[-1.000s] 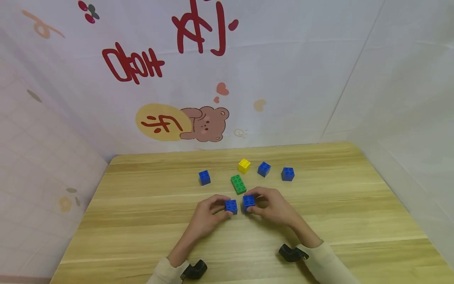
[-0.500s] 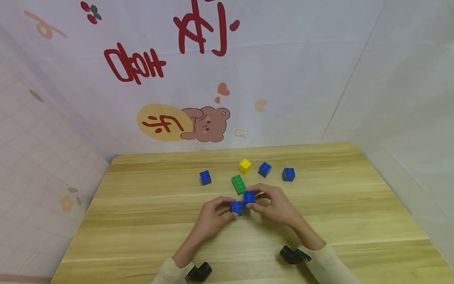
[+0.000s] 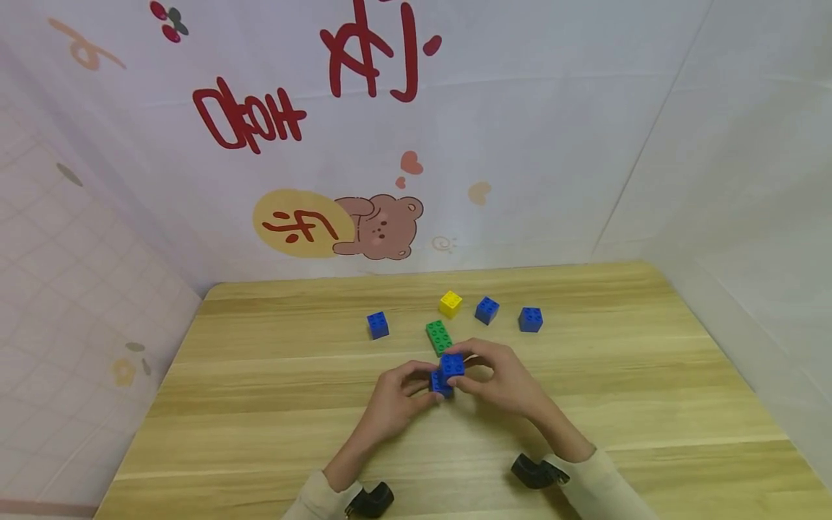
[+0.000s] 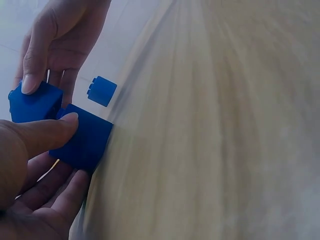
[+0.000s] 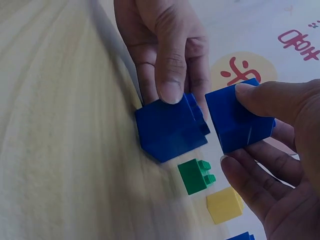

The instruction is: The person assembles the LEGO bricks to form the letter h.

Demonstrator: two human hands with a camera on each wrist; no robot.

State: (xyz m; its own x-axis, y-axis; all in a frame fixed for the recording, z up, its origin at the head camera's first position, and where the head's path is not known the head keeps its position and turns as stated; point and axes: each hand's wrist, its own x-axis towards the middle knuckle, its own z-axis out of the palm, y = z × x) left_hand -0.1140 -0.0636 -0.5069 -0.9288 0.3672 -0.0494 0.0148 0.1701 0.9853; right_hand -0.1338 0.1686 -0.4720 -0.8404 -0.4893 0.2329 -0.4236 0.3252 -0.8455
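Note:
My left hand (image 3: pixel 394 399) pinches a blue toy brick (image 4: pixel 87 137) between thumb and fingers, low over the wooden table. In my right hand (image 3: pixel 499 375) is a second blue toy brick (image 3: pixel 453 365), gripped at its sides. That one sits above and slightly right of the left brick, overlapping part of its studs in the head view. From the right wrist view, a narrow gap shows between the studs of the left-hand brick (image 5: pixel 170 127) and the underside of the right-hand brick (image 5: pixel 237 117). Just beyond the hands lies a green eight-stud brick (image 3: pixel 438 337).
Behind the green brick stands a yellow brick (image 3: pixel 451 304). Two more blue bricks, one nearer (image 3: pixel 487 310) and one further right (image 3: pixel 530 319), stand to its right. Another blue brick (image 3: pixel 378 325) is at the left. A printed white cloth (image 3: pixel 533 144) hangs behind the table (image 3: pixel 260 404).
The left hand has moved right with its brick. The right hand has raised its brick and shifted it left, so it now overlaps the left brick from above.

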